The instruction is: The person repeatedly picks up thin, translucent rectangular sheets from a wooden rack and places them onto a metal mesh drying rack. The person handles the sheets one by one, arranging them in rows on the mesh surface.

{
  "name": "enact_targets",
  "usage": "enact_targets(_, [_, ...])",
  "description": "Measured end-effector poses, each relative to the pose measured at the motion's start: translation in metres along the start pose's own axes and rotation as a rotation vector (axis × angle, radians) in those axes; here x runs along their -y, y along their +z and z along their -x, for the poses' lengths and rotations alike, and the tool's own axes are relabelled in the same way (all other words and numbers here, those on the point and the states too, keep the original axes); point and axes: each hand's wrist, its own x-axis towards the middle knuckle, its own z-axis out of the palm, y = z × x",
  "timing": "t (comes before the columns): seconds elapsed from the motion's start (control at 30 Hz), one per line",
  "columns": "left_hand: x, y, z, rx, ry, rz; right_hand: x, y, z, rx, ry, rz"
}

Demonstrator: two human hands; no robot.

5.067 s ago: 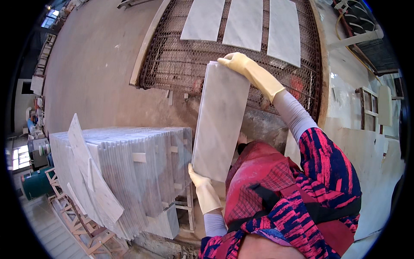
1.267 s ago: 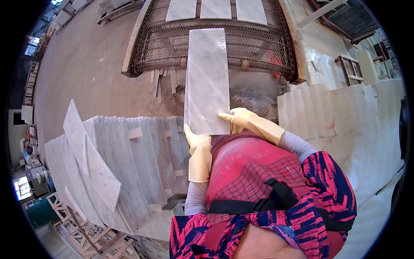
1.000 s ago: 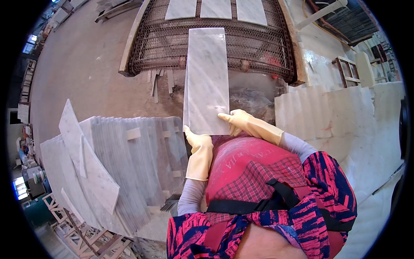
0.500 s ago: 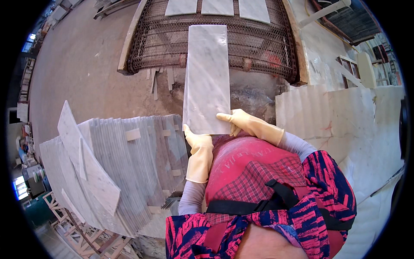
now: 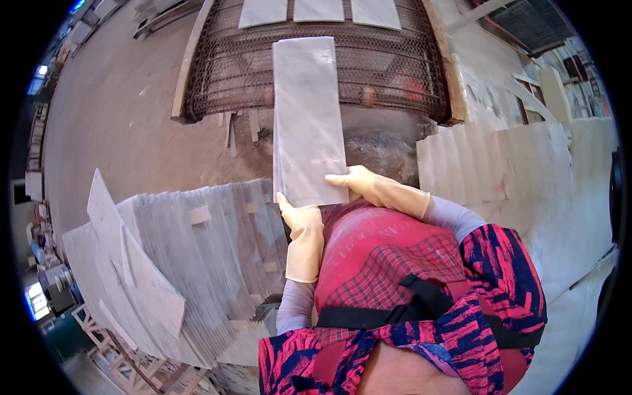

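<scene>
Both my hands wear cream rubber gloves and grip a small stack of long white-grey marble tiles [image 5: 307, 118] at its near end. My left hand [image 5: 301, 222] holds the near left corner, thumb along the edge. On the right side, my right hand [image 5: 359, 183] has its thumb on the top face, with its other fingers underneath and partly hidden. The stack points away from me, and its far end lies over a wire-mesh conveyor belt [image 5: 237, 72]. Whether it rests on the belt I cannot tell. Farther along the belt lie three marble tiles [image 5: 318, 9] side by side.
At my left stands a long row of upright marble tiles [image 5: 191, 243], with a loose slab [image 5: 135, 257] leaning across it. Pale wavy sheeting [image 5: 487, 164] covers a surface at my right. Narrow stone strips [image 5: 254, 125] lie on the floor by the belt.
The view has shifted a little, so the belt and tiles sit slightly farther left. Both hands keep the same hold on the stack.
</scene>
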Motion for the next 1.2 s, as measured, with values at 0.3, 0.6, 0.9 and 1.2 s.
enact_targets(0.3, [0.004, -0.046, -0.006, -0.084, 0.174, -0.611, 0.04, -0.024, 0.093, 0.204, -0.137, 0.403])
enact_targets(0.6, [0.015, -0.064, -0.018, -0.025, 0.113, -0.496, -0.011, -0.061, 0.012, 0.09, -0.095, 0.158])
enact_targets(0.9, [0.012, -0.05, -0.002, 0.076, 0.265, -1.118, 0.005, -0.06, 0.085, 0.096, -0.138, 0.036])
enact_targets(1.2, [0.003, -0.048, 0.023, 0.175, 0.432, -1.094, -0.001, -0.044, 0.056, 0.233, -0.024, 0.222])
